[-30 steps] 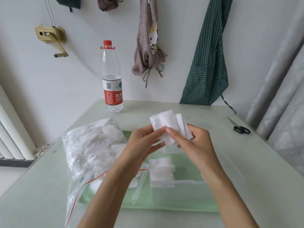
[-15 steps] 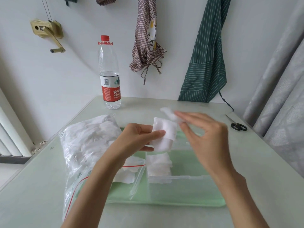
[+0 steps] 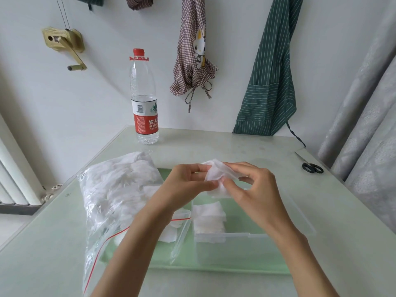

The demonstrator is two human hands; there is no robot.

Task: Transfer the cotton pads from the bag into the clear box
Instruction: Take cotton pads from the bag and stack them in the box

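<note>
Over the clear box, both hands pinch a few cotton pads: left hand w/ thumb & fingers, right hand likewise. Square them, then lower flat next to the stack inside. On the tabletop: bag left, mostly full; bottle & scissors well apart, no obstruction.
</note>
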